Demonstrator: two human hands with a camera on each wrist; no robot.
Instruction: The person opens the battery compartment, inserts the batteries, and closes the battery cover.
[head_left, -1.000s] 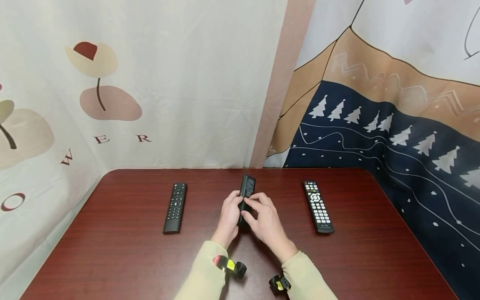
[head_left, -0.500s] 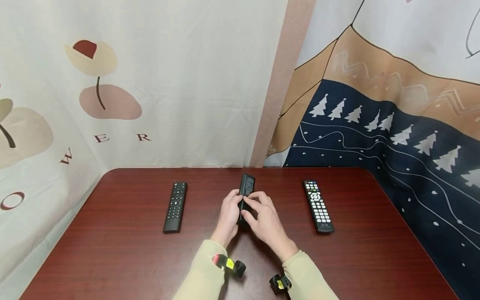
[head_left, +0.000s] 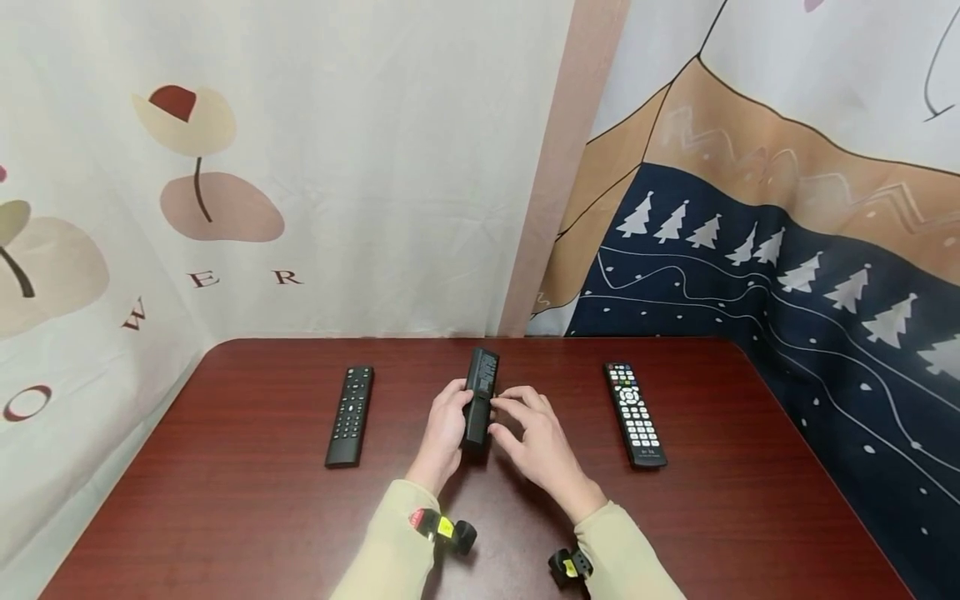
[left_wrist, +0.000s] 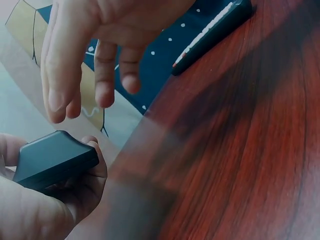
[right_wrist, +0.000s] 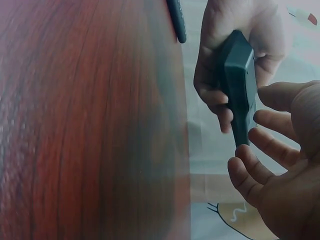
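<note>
A black remote control (head_left: 481, 398) is held up over the middle of the table, its back with a printed label facing the head camera. My left hand (head_left: 444, 427) grips it from the left, thumb on the back and fingers curled underneath, as the left wrist view shows around the remote's end (left_wrist: 57, 157). To its right is my right hand (head_left: 542, 442), fingers relaxed and fingertips close beside the remote's edge, holding nothing. In the right wrist view those right fingers (right_wrist: 275, 140) spread loosely near the remote (right_wrist: 240, 82).
On the brown table (head_left: 247, 508), a black remote with dark buttons (head_left: 351, 417) lies at the left. Another remote with white buttons (head_left: 636, 414) lies at the right. A printed curtain (head_left: 375, 167) hangs behind the table's back edge.
My left hand has moved slightly left with the remote, turning its back more toward the head camera. My right fingers have come away from it, a little to the right.
</note>
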